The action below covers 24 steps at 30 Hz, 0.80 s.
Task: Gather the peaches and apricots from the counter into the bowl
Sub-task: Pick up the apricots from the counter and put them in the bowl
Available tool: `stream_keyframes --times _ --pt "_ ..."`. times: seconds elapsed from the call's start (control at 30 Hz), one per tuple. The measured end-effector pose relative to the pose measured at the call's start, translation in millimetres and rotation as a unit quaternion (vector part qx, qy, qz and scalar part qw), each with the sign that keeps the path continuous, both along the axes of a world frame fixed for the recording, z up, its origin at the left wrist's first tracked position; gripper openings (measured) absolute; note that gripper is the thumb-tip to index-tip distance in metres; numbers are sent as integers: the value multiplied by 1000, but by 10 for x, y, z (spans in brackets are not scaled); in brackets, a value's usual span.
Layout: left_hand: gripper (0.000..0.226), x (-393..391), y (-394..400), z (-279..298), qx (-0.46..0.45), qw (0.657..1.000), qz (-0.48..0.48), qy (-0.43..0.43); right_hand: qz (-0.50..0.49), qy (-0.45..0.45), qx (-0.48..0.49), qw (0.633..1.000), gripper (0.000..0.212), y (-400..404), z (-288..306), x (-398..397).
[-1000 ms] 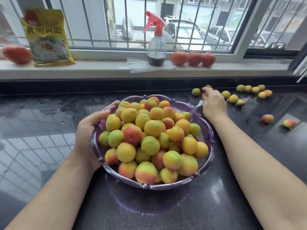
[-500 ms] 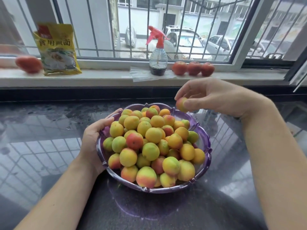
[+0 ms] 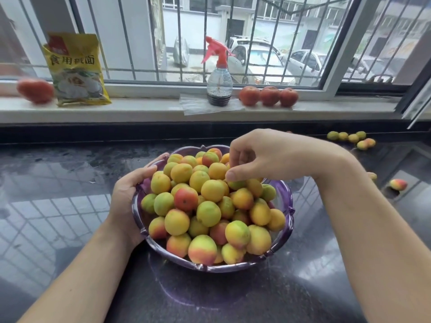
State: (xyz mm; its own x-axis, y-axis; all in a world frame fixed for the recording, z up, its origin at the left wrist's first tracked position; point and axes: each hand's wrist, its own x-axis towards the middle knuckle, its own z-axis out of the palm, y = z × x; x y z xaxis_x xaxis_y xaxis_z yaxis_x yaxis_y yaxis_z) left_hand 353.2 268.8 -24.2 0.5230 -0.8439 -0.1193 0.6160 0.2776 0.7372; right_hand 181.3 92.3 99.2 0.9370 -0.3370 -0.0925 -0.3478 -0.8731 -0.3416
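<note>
A purple translucent bowl (image 3: 287, 207) stands on the dark counter, piled high with yellow, green and red peaches and apricots (image 3: 208, 213). My left hand (image 3: 130, 194) grips the bowl's left rim, thumb lying over the edge. My right hand (image 3: 268, 157) hovers above the back of the pile, fingers loosely curled, thumb tip just over a greenish fruit (image 3: 236, 184); nothing shows between thumb and fingers. Several loose fruits (image 3: 349, 137) lie on the counter at the far right, and one more red-yellow fruit (image 3: 398, 184) sits nearer, right of my forearm.
On the window sill behind stand a spray bottle (image 3: 218, 75) with a red trigger, a yellow bag (image 3: 75, 71), three red round fruits (image 3: 269, 96) and a blurred red one (image 3: 36, 90). The glossy black counter (image 3: 58, 206) stretches left and in front of the bowl.
My right hand picked a fruit from the counter at the right, carried it over the bowl, then lowered onto the pile and no longer pinches it. The left hand stayed on the rim.
</note>
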Motion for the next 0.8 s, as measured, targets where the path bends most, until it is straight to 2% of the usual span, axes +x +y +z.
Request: stream_keyframes --times 0.33,0.4,0.47,0.5,0.57,0.6,0.67,0.8 --pt "41 42 17 -49 7 1000 -11 2 6 8 12 1000 25 -5 -13 9" --pt "43 27 8 -36 2 1000 -5 -1 4 -21 47 999 24 -49 44 -51" --pt "46 0 6 -10 1 1000 -4 -5 -59 -133 106 984 22 -248 71 -125" --pt "46 -3 6 -7 2 1000 -1 -4 -117 -208 125 963 21 -419 32 -153" --pt "44 0 0 -6 2 1000 6 0 -263 -331 119 898 17 -833 -178 -192" --pt "42 7 -5 -8 0 1000 10 3 -333 -354 98 868 17 -1027 -326 -202" --pt "40 14 -16 -15 -1 1000 13 6 -411 -334 39 847 15 -1332 -656 -209" --pt "40 24 -20 -31 -5 1000 8 5 -422 -300 -64 853 30 -1497 -1164 -153"
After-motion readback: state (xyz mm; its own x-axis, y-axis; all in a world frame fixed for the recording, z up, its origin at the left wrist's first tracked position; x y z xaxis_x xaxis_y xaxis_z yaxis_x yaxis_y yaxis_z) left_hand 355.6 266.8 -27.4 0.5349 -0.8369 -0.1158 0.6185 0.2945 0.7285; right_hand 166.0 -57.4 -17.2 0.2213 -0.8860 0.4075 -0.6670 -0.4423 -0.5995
